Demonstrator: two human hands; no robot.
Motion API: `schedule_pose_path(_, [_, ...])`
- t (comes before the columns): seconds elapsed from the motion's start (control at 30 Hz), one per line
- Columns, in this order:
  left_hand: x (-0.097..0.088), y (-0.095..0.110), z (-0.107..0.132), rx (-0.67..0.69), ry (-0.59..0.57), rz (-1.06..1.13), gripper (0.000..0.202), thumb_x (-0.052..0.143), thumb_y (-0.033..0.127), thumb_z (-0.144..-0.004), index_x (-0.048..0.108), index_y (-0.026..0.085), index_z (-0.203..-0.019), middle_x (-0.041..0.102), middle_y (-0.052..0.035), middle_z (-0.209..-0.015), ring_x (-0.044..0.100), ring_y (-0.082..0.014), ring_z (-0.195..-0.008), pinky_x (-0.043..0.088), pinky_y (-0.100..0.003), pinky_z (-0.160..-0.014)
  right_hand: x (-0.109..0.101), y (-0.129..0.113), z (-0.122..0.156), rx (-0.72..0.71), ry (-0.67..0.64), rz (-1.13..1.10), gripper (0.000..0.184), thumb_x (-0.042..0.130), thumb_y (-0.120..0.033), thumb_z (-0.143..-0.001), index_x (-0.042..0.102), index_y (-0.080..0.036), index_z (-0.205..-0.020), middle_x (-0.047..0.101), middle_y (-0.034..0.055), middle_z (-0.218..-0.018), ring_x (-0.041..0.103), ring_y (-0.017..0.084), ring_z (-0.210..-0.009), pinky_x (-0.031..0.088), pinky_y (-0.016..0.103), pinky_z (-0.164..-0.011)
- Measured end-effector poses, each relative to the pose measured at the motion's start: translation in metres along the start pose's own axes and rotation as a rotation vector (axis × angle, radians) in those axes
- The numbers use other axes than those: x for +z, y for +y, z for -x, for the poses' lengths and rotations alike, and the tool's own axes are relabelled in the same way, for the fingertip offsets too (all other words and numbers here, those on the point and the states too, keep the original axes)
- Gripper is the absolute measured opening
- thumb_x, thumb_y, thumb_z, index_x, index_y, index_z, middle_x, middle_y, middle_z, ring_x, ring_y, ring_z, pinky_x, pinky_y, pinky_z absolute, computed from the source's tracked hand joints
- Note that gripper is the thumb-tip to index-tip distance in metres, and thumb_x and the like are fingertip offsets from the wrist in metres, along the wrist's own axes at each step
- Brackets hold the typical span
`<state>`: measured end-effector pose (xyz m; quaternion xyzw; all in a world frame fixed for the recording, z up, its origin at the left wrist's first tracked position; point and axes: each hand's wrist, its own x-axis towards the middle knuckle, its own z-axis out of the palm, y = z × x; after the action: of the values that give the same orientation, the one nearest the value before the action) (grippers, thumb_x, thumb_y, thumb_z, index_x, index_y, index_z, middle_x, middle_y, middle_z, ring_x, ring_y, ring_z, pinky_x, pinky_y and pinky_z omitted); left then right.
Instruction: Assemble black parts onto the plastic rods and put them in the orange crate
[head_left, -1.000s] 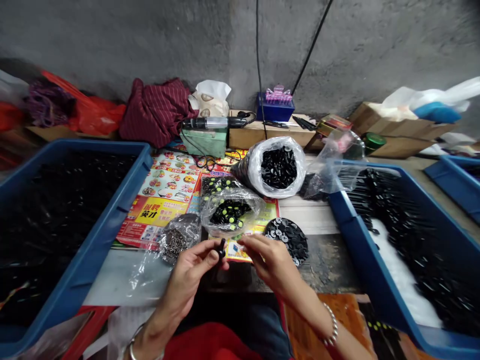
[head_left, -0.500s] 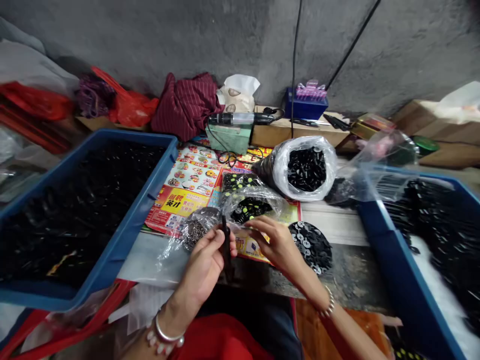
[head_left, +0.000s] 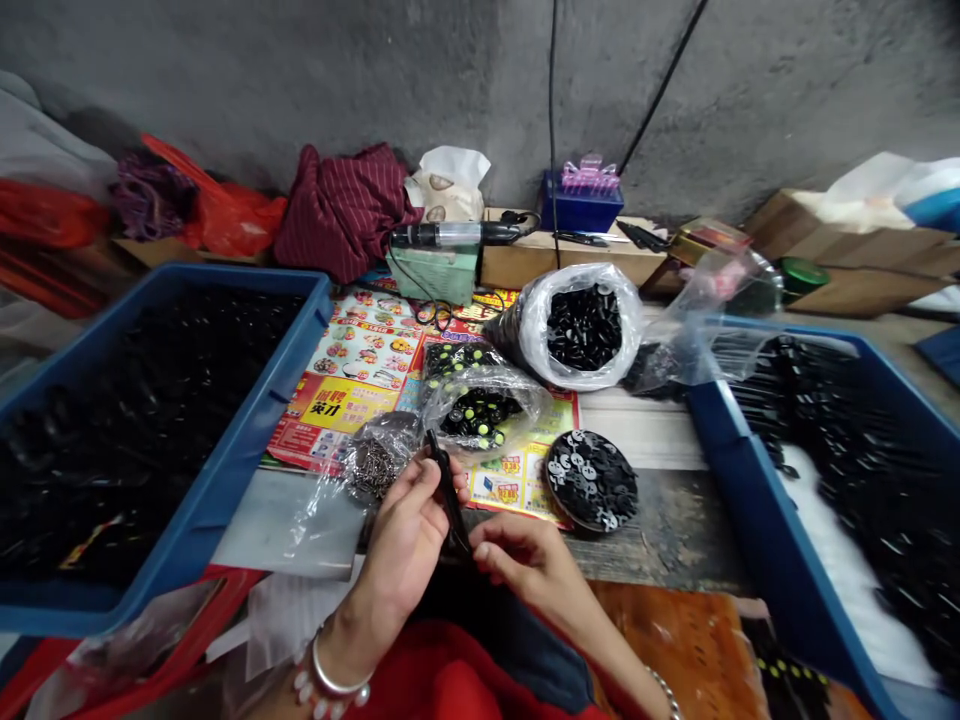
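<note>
The left hand (head_left: 409,525) pinches a black rod (head_left: 447,490), on the near side of the white bag (head_left: 532,325). Keep the rod steady, its lower end in sight. The right hand (head_left: 525,555) curls at that end; from here I cannot tell whether it grips.

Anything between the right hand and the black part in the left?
Nothing visible. The right hand is right by the near end of the black part; contact isn't clear. The left hand holds it farther up.

Two hands (head_left: 409,525), held black piece (head_left: 448,490) (only one).
</note>
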<state>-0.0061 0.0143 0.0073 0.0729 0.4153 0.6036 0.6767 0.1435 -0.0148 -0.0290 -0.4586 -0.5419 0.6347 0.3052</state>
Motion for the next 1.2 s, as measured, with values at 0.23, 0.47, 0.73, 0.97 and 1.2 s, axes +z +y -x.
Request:
schedule_pose_path(0.23, [0.001,-0.002,0.003,0.001,0.017,-0.028,0.021,0.082,0.023,-0.066,0.065,0.015,-0.076,0.069,-0.0014,-0.079,0.063,-0.0113,-0.065,0.055,-0.020,-0.061,0.001,-0.002,0.000,0.096,-0.015,-0.217,0.031,0.070,-0.044,-0.077,0.070,-0.014,-0.082,0.062,0.0014,-0.068,0.055,0.012,-0.058,0.046,0.022,-0.051])
schedule_pose_path(0.47, [-0.005,-0.004,0.007,-0.066,-0.126,-0.150,0.033,0.081,0.015,-0.067,0.063,0.017,-0.095,0.069,-0.0014,-0.086,0.064,-0.0120,-0.073,0.053,-0.021,-0.071,0.002,0.003,0.001,0.223,-0.028,-0.489,0.040,0.082,-0.045,-0.064,0.069,-0.013,-0.086,0.064,-0.0001,-0.066,0.060,0.011,-0.055,0.051,0.022,-0.051])
schedule_pose_path(0.73, [-0.006,-0.011,0.012,-0.103,-0.143,-0.250,0.036,0.084,0.014,-0.064,0.062,0.016,-0.092,0.066,-0.0016,-0.083,0.061,-0.0118,-0.070,0.052,-0.021,-0.066,0.006,0.002,0.003,0.174,0.084,-0.353,0.039,0.085,-0.042,-0.059,0.067,-0.014,-0.079,0.063,-0.0002,-0.069,0.055,0.011,-0.055,0.045,0.020,-0.046])
schedule_pose_path(0.97, [-0.001,-0.017,0.014,-0.073,-0.141,-0.293,0.035,0.083,0.014,-0.064,0.066,0.017,-0.095,0.069,-0.0039,-0.090,0.064,-0.0146,-0.081,0.050,-0.022,-0.076,0.007,-0.001,0.003,0.112,0.139,-0.211,0.035,0.074,-0.046,-0.071,0.057,-0.015,-0.065,0.052,-0.0032,-0.058,0.044,0.009,-0.051,0.039,0.019,-0.046])
schedule_pose_path(1.2, [-0.008,-0.013,0.013,-0.021,-0.215,-0.607,0.039,0.078,0.016,-0.067,0.065,0.016,-0.103,0.070,-0.0052,-0.082,0.064,-0.0193,-0.076,0.050,-0.026,-0.070,0.002,-0.008,0.005,0.150,0.135,-0.226,0.039,0.074,-0.051,-0.068,0.054,-0.017,-0.064,0.050,-0.0035,-0.055,0.044,0.009,-0.049,0.038,0.020,-0.044])
